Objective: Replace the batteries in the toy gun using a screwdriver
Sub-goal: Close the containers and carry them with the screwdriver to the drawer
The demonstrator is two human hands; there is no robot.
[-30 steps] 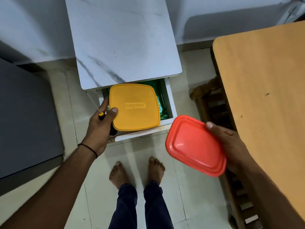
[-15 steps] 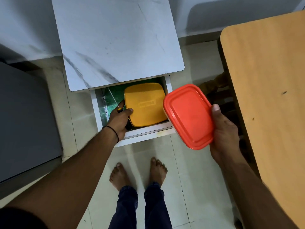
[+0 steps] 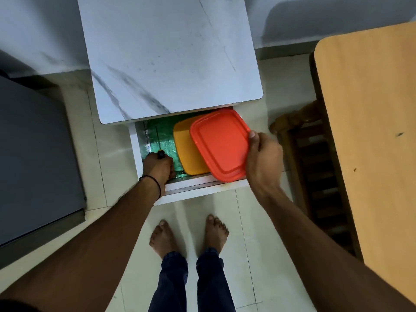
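Observation:
My left hand (image 3: 158,167) is down in the open drawer (image 3: 191,192) of a white marble-patterned cabinet (image 3: 171,59), gripping a screwdriver (image 3: 160,152) with a black and yellow handle; its thin shaft points away over the green drawer lining (image 3: 159,136). A yellow plastic box (image 3: 188,149) lies in the drawer to the right of that hand. My right hand (image 3: 263,163) holds a red plastic box (image 3: 221,143) by its right edge, tilted over the yellow box and the drawer's right side. No toy gun or batteries are visible.
A wooden table (image 3: 373,136) fills the right side, with a wooden chair (image 3: 315,167) tucked beneath it. A dark grey slab (image 3: 33,158) stands at the left. My bare feet (image 3: 189,235) are on the tiled floor just before the drawer.
My left hand let go of the yellow box, which now lies in the drawer, and moved left with the screwdriver. My right hand brought the red box leftward over the drawer.

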